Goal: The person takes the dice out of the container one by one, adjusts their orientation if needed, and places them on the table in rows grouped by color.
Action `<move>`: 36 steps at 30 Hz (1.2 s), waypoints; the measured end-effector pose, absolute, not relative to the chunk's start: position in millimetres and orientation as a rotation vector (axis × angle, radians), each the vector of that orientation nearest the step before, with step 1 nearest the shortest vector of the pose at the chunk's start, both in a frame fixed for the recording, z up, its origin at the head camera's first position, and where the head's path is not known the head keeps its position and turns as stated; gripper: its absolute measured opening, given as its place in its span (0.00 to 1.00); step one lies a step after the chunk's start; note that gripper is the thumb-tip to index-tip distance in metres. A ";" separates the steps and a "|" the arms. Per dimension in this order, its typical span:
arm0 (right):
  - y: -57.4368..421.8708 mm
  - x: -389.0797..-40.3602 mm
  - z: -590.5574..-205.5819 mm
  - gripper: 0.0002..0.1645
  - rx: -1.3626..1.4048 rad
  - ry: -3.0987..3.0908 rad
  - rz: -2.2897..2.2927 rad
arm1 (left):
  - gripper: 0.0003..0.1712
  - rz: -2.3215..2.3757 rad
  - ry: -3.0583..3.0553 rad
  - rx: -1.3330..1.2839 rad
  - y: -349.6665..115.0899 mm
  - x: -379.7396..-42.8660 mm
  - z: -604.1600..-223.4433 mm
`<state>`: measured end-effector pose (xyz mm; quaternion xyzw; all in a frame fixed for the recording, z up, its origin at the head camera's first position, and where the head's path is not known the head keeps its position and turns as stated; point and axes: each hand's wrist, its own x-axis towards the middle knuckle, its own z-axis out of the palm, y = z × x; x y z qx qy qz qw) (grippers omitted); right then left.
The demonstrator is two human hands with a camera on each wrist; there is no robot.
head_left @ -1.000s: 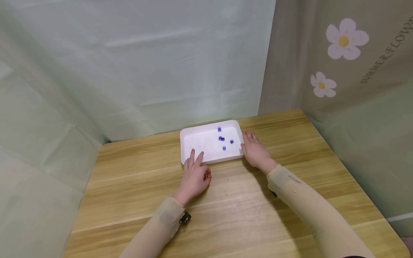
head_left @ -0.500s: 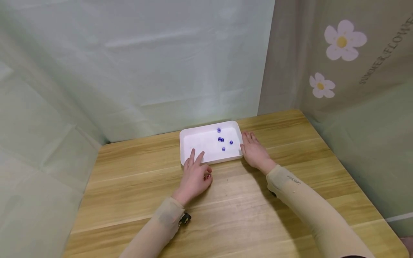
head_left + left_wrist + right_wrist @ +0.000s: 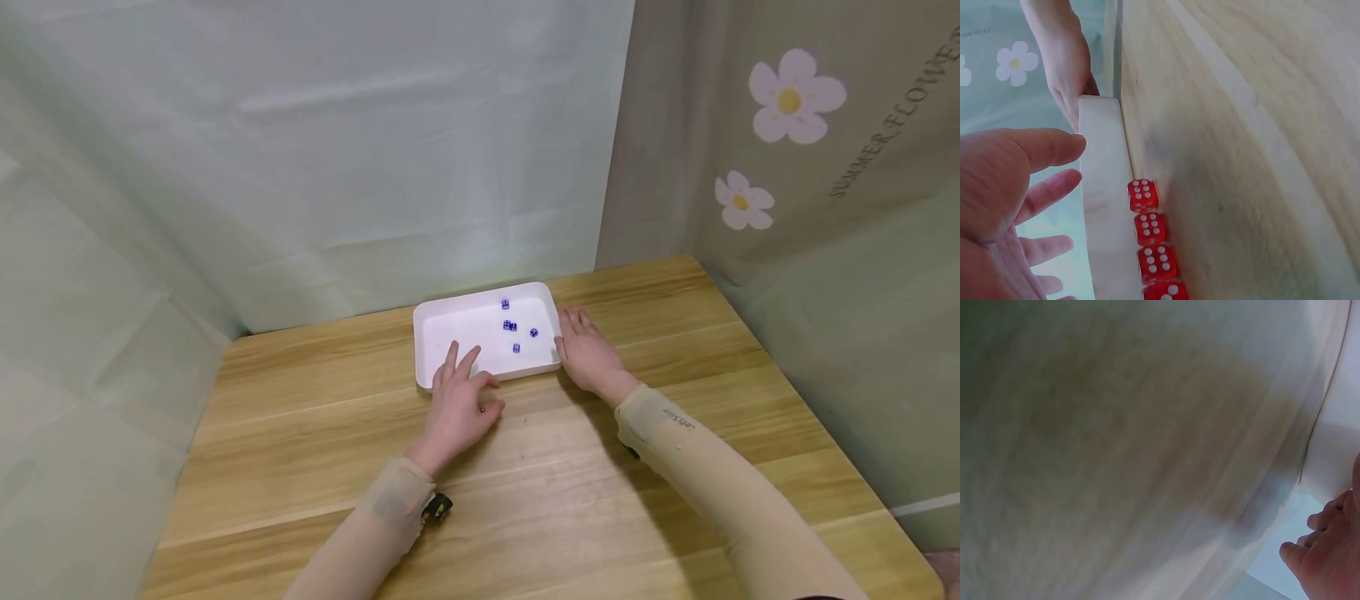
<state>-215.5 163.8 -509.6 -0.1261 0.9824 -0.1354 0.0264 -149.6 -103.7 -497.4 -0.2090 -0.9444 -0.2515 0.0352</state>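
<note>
A shallow white tray [image 3: 457, 321] lies near the table's back edge, with several blue dice [image 3: 516, 348] in its right half. My left hand [image 3: 456, 412] hovers over the tray's front left rim, fingers spread and thumb apart from the index finger. In the left wrist view, several red dice [image 3: 1149, 228] stand in a row on the table along the tray's outer wall [image 3: 1104, 187]; nothing is between thumb and index finger. From the head, only a bit of a red die [image 3: 482, 409] shows beside that hand. My right hand [image 3: 591, 354] rests against the tray's right end, fingers extended.
The wooden table [image 3: 570, 500] stretches in front of the tray. Pale cloth [image 3: 420, 167] hangs close behind it, and a flower-print curtain [image 3: 675, 150] hangs at the right. A small black device [image 3: 437, 507] sits at my left wrist.
My left thumb and index finger have parted from near a red die, and that hand has moved slightly right. The right hand stays at the tray's end. The head view has shifted a little.
</note>
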 end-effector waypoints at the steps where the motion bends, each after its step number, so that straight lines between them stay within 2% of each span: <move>1: 163.7 -215.7 -509.4 0.39 -0.392 3.036 -0.418 | 0.13 -0.777 -2.905 -0.641 -102.7 -150.1 -497.1; 8: 163.4 -215.5 -509.3 0.40 -0.389 3.030 -0.408 | 0.14 -0.807 -2.857 -0.641 -95.3 -160.9 -494.0; 16: 163.7 -214.6 -510.0 0.39 -0.388 3.035 -0.429 | 0.18 -0.842 -2.893 -0.570 -83.8 -194.4 -485.8; 25: 164.2 -214.7 -506.0 0.39 -0.382 3.033 -0.411 | 0.20 -0.629 -3.049 -0.470 -76.0 -234.5 -486.4; 30: 164.7 -214.8 -507.8 0.39 -0.385 3.031 -0.397 | 0.24 -0.549 -3.133 -0.429 -76.2 -247.1 -485.1; 36: 163.6 -213.4 -508.0 0.39 -0.380 3.029 -0.407 | 0.24 -0.517 -3.149 -0.391 -78.1 -258.1 -484.5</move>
